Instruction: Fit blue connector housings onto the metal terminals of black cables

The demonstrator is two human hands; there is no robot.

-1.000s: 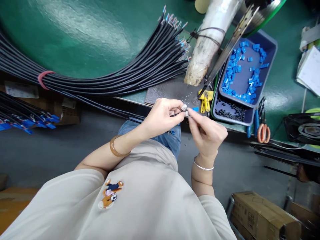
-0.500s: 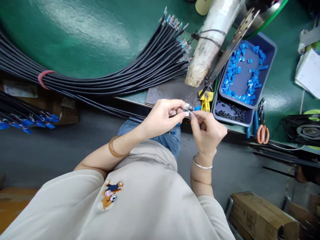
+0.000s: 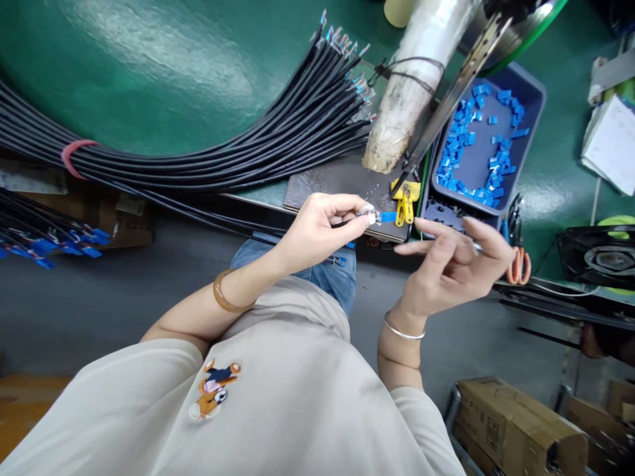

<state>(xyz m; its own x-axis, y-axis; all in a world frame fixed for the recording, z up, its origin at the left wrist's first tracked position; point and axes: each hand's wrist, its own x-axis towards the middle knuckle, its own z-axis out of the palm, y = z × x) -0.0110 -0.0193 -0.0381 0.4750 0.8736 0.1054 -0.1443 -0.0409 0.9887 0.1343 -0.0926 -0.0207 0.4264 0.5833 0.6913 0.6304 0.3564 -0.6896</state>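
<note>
My left hand (image 3: 327, 225) pinches the end of a black cable near the table's front edge. Past its fingertips a small blue connector (image 3: 387, 217) sticks out, with short wires leading into it. Just right of that connector is a yellow clip-like tool (image 3: 405, 201). My right hand (image 3: 454, 264) is off to the right with fingers spread and nothing visible in them. It partly covers a tray of small black pieces (image 3: 441, 213). Behind it stands a grey-blue tray (image 3: 538, 109) of loose blue connectors (image 3: 456, 149).
A large bundle of black cables (image 3: 208, 168), tied with a red band (image 3: 74, 157), lies along the table. A white wrapped tube (image 3: 407, 92) slants over a dark plate (image 3: 322, 182). Orange-handled scissors (image 3: 518, 266) lie at the right edge. Cardboard boxes (image 3: 520, 430) stand on the floor.
My right hand has let go at the cable end, moved right and spread its fingers. My left hand stays on the cable, and the blue connector shows more clearly.
</note>
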